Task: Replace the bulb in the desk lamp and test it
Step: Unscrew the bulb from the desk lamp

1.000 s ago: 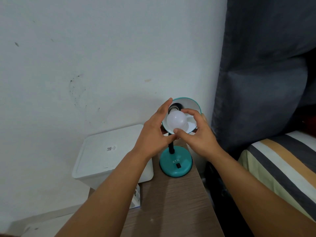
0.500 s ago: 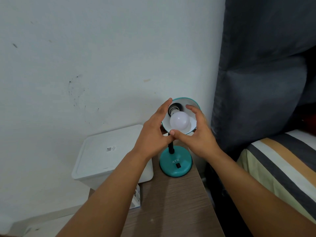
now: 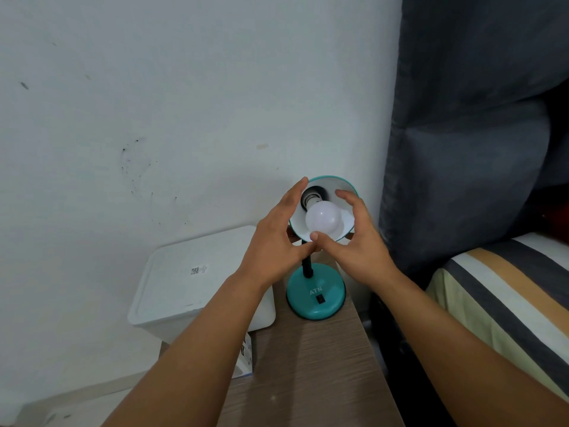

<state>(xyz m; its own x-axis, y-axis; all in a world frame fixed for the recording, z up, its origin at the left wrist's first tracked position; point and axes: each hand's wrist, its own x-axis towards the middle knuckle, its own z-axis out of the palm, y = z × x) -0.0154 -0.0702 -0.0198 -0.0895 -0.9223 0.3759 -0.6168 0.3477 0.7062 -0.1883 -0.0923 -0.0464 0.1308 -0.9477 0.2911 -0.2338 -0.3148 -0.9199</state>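
A teal desk lamp stands on its round base (image 3: pixel 315 292) at the far end of a narrow wooden table (image 3: pixel 308 371). Its shade (image 3: pixel 343 184) is tipped up towards me. A white round bulb (image 3: pixel 323 218) sits in the socket inside the shade. My left hand (image 3: pixel 274 241) grips the shade's left rim, index finger along the edge and thumb beneath. My right hand (image 3: pixel 358 245) cups the bulb's right side. Its thumb tip touches the bulb's underside, and its fingers arch clear of the glass.
A white lidded bin (image 3: pixel 197 272) stands left of the lamp against the wall, with a small carton (image 3: pixel 246 355) by its front corner. A dark curtain (image 3: pixel 462 118) hangs on the right, above a bed with a striped sheet (image 3: pixel 508 303).
My right hand's fingers, wrapped on the bulb a second ago, have lifted off and spread, and the thumb has slid left under the bulb. My left hand has stayed on the shade.
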